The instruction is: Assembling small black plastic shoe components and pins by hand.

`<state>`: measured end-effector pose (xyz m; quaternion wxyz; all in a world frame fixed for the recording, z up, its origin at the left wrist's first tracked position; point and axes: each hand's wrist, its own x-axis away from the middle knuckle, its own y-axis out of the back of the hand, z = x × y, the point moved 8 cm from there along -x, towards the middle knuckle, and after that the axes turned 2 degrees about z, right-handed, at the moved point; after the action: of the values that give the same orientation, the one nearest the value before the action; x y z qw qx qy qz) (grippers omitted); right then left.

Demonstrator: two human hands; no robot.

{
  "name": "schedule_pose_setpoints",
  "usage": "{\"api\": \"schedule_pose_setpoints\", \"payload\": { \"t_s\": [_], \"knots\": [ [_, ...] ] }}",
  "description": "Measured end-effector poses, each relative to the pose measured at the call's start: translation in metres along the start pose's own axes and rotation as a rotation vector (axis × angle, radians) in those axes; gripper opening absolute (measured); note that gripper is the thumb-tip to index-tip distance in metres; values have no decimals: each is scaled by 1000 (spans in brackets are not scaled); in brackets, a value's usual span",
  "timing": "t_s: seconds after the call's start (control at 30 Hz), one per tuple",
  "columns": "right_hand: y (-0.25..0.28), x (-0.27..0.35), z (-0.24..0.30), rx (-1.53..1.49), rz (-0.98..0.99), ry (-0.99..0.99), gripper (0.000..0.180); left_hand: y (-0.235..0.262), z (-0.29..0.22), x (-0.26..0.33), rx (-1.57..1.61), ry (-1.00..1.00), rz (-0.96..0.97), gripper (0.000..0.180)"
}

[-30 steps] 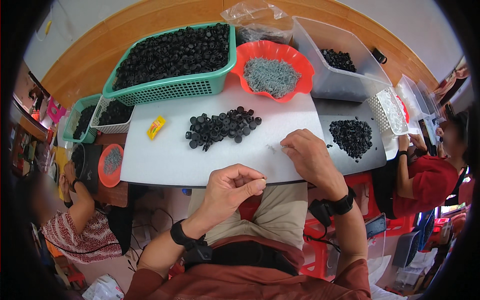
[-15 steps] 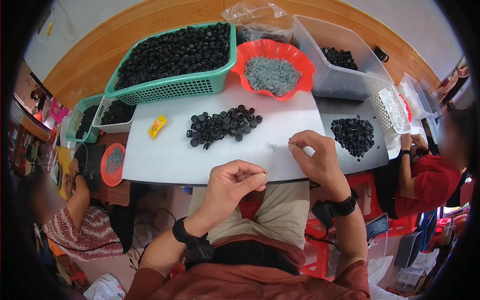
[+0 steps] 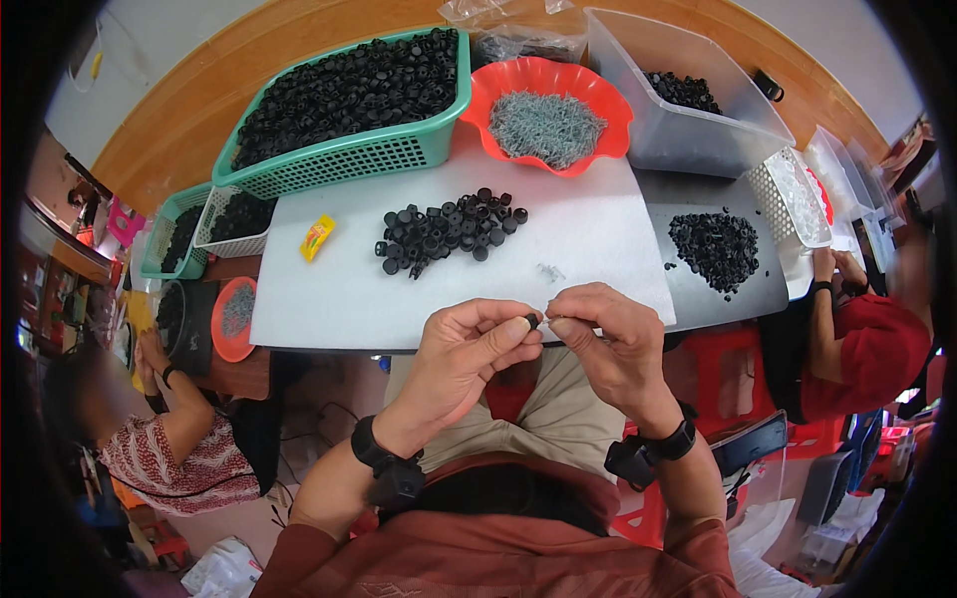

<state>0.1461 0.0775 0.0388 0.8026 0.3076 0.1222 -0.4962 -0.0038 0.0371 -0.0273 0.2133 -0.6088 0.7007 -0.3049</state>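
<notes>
My left hand [image 3: 467,354] pinches a small black cap [image 3: 532,321] at its fingertips, just off the near edge of the white board [image 3: 329,289]. My right hand [image 3: 610,337] meets it fingertip to fingertip, pinched on a small thin part that I cannot make out. A loose pile of black caps [image 3: 446,229] lies on the board beyond both hands. A few small grey metal pieces [image 3: 549,271] lie on the board close to my right hand.
A green basket of black caps [image 3: 339,159], a red bowl of grey metal parts [image 3: 608,149] and a clear bin [image 3: 718,130] line the far side. A second pile of caps [image 3: 715,247] lies right. A yellow packet [image 3: 317,237] lies left. Other people sit left [image 3: 159,448] and right [image 3: 857,349].
My right hand came back from the board toward me and joined my left hand; both hands now meet at the fingertips around the small cap.
</notes>
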Motion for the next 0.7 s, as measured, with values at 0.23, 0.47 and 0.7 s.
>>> {"api": "schedule_pose_setpoints", "payload": {
  "t_s": [0.23,0.47,0.7],
  "knots": [
    [-5,4,5,-6,-37,45,19,-1,3,4,-11,7,-4,20],
    [-4,8,7,71,-49,44,17,0,7,4,-30,22,-14,20],
    [-5,12,4,53,-58,26,15,1,10,5,-21,32,-27,19]
  ]
}}
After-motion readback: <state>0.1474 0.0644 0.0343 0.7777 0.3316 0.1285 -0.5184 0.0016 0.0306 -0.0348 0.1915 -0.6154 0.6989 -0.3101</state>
